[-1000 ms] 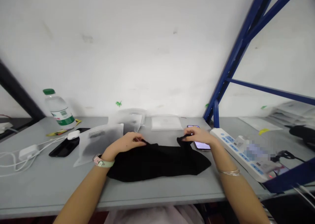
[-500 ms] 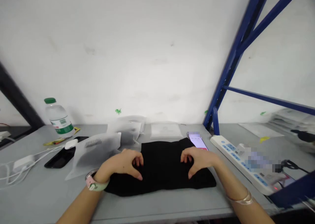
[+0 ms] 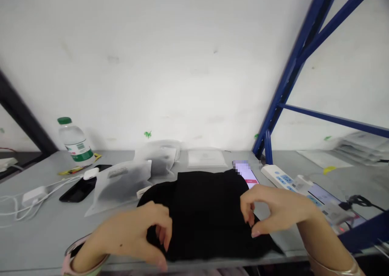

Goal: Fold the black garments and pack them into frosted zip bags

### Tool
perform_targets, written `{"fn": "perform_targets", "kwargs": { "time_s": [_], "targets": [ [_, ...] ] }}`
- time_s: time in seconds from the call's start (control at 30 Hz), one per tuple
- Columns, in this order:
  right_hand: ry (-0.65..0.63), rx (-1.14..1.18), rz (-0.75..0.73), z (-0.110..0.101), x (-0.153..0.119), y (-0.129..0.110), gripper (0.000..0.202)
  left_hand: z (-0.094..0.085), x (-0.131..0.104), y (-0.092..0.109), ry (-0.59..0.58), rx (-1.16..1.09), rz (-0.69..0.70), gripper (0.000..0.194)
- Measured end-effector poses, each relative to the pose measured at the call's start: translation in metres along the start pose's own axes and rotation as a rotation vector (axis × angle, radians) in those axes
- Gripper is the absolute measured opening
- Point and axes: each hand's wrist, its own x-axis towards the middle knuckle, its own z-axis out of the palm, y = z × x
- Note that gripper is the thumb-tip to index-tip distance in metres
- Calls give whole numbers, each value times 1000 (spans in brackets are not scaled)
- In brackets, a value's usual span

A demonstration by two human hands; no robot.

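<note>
A black cloth [image 3: 206, 211] lies spread on the grey table, its lower edge close to the table's front edge. My left hand [image 3: 136, 233] is over the cloth's left side, fingers curved and thumb apart from them. Over the right side is my right hand [image 3: 273, 211], curved the same way, with a gap between thumb and fingers. Nothing shows held in either hand. A white tag [image 3: 143, 191] shows at the cloth's upper left.
Frosted bags [image 3: 121, 185] lie left of the cloth, near a black phone [image 3: 77, 190], a white charger [image 3: 35, 196] and a bottle [image 3: 77, 142]. Behind is a white packet [image 3: 206, 158]. At right are a lit phone [image 3: 246, 174], a power strip [image 3: 281, 178] and a blue frame [image 3: 282, 81].
Both hands have moved nearer the front edge and farther apart. The cloth now reaches closer to that edge, and its left part has changed shape, with the white tag now showing.
</note>
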Motion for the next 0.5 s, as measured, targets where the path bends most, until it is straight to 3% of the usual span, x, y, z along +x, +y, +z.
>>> {"fn": "perform_targets", "kwargs": {
  "time_s": [0.1, 0.17, 0.27, 0.33, 0.5],
  "targets": [
    [79, -51, 63, -1, 14, 4, 23, 2, 3, 5, -96, -76, 0, 29],
    [176, -53, 93, -6, 45, 13, 19, -1, 19, 6, -81, -56, 6, 32],
    [393, 243, 129, -16, 116, 23, 20, -7, 57, 2, -56, 9, 35, 34],
    [468, 326, 166, -22, 171, 23, 24, -9, 84, -6, -73, 1, 57, 35],
    [706, 505, 107, -24, 279, 15, 24, -6, 126, -42, -120, -35, 0, 55]
  ]
}}
